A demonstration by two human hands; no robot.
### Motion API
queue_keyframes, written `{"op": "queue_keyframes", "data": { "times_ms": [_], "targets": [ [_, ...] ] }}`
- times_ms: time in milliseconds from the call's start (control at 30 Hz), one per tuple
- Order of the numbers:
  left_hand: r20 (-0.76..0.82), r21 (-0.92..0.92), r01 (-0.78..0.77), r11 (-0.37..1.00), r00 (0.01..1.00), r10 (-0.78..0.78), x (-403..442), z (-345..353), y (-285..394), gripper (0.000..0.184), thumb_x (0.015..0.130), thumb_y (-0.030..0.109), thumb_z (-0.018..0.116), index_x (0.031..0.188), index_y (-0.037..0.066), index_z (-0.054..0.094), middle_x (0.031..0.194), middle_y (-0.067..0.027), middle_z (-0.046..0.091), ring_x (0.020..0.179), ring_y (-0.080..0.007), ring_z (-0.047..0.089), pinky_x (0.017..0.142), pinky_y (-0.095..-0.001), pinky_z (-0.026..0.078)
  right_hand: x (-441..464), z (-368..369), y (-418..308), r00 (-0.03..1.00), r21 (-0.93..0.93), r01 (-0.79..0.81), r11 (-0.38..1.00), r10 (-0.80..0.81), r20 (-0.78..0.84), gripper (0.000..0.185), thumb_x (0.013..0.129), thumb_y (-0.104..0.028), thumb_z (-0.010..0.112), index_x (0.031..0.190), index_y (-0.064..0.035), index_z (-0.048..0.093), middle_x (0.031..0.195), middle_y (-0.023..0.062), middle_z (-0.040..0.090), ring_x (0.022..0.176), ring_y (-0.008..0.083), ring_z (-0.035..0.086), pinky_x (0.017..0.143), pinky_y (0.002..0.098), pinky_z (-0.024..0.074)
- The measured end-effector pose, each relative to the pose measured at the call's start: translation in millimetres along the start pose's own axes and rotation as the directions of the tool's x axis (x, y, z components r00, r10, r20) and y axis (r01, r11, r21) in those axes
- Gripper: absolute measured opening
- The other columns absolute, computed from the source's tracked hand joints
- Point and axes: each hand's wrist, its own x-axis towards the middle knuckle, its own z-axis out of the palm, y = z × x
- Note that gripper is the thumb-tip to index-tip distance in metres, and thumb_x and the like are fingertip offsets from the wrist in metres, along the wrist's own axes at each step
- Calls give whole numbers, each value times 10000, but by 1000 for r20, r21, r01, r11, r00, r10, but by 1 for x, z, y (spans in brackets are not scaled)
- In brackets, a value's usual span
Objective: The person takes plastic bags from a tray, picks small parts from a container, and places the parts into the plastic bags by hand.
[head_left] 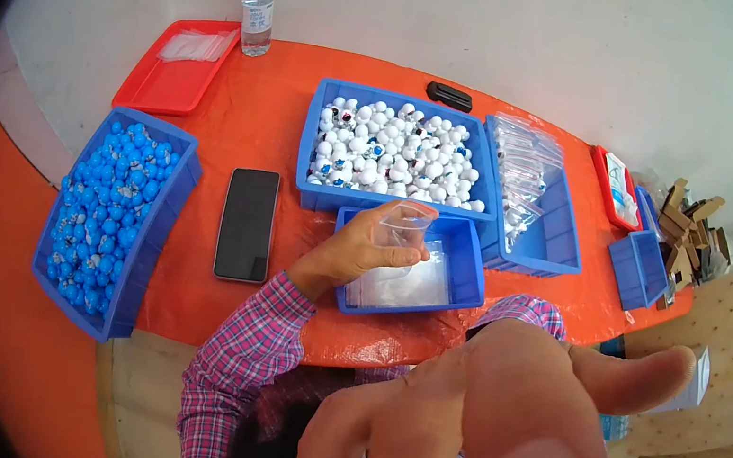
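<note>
My left hand [345, 253] grips a clear zip bag [405, 226] with an orange-red strip along its mouth, the thumb across its front. The bag is held upright, its mouth spread, and nothing shows inside. Below it, a small blue bin [469, 288] holds a stack of clear bags [425, 282]. Very near the camera, my right hand [479, 429] looms large, fingers toward the lens and thumb stuck out to the right. It holds nothing that I can see. Behind the left hand stands a blue bin [390, 201] full of white balls [390, 142], some with red, blue or dark parts.
On the left, a blue bin [155, 244] holds blue balls [111, 208]; beside it lies a phone [247, 225]. Filled bags [525, 168] lie in another blue bin [557, 235]. A red tray [154, 90], a water bottle [258, 10] and a black object [450, 96] are farther back.
</note>
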Motion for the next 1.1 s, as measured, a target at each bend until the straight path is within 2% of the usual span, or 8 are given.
{"op": "queue_keyframes", "data": {
  "times_ms": [467, 533, 567, 633, 667, 800, 967, 1100],
  "targets": [
    [-7, -44, -20, 999, 1000, 20, 4, 1, -8, 565, 789, 125, 769, 1286, 69, 506, 1165, -123, 603, 999, -211, 621, 864, -288, 490, 13, -34, -46, 936, -146, -255, 956, 205, -287, 514, 1025, -491, 269, 1393, -166, 421, 856, 81, 632, 789, 228, 594, 784, 435, 476],
    [0, 15, -42, 999, 999, 42, 5, 0, -11, 566, 784, 118, 770, 1284, 64, 510, 1157, -118, 605, 984, -199, 623, 865, -286, 497, 0, -97, -54, 837, -635, -378, 674, -45, -546, 455, 1024, -396, 373, 1355, -93, 449, 801, 67, 615, 721, 192, 594, 712, 335, 497],
    [21, 74, -51, 996, 999, 50, 6, -1, -12, 566, 779, 110, 770, 1282, 59, 514, 1149, -112, 606, 968, -188, 624, 866, -284, 504, -6, -120, -52, 797, -745, -488, 456, -116, -593, 272, 955, -150, 531, 1181, -9, 589, 768, 83, 616, 722, 189, 609, 665, 281, 499],
    [61, 195, -66, 979, 997, 56, 7, -1, -12, 568, 770, 95, 772, 1278, 49, 522, 1132, -100, 609, 937, -164, 628, 868, -280, 518, -34, -165, -52, 711, -710, -700, 75, 172, -682, 216, 910, -126, 614, 1106, -44, 649, 825, 67, 635, 727, 180, 598, 688, 267, 488],
    [55, 203, -71, 977, 997, 61, 8, -1, -11, 568, 770, 95, 772, 1278, 49, 522, 1132, -100, 609, 937, -164, 628, 868, -280, 518, -39, -174, -49, 717, -717, -693, 80, 177, -674, 216, 910, -126, 614, 1106, -44, 649, 825, 67, 635, 727, 180, 598, 688, 267, 488],
    [100, 239, -26, 971, 995, 2, 7, 2, -9, 560, 768, 90, 769, 1273, 59, 530, 1143, -110, 607, 941, -164, 633, 876, -283, 515, -59, -199, -35, 499, -662, -602, -446, 437, -748, 182, 803, -48, 645, 978, -65, 692, 843, 69, 663, 725, 220, 616, 700, 319, 501],
    [97, 222, 20, 975, 994, -42, 5, 3, -6, 574, 766, 95, 773, 1281, 56, 523, 1178, -114, 599, 949, -175, 636, 907, -299, 501, -75, -224, -20, 653, -776, -307, -552, 471, -593, 224, 764, -42, 690, 984, -85, 692, 932, 59, 670, 753, 245, 623, 701, 321, 499],
    [81, 195, -13, 981, 997, -3, 3, 0, -10, 522, 795, 135, 757, 1264, 66, 539, 1244, -109, 576, 1033, -205, 605, 934, -320, 482, -73, -224, -10, 639, -780, -348, -521, 477, -604, 223, 755, -46, 692, 977, -72, 691, 942, 65, 668, 759, 277, 622, 706, 345, 500]
  ]
}}
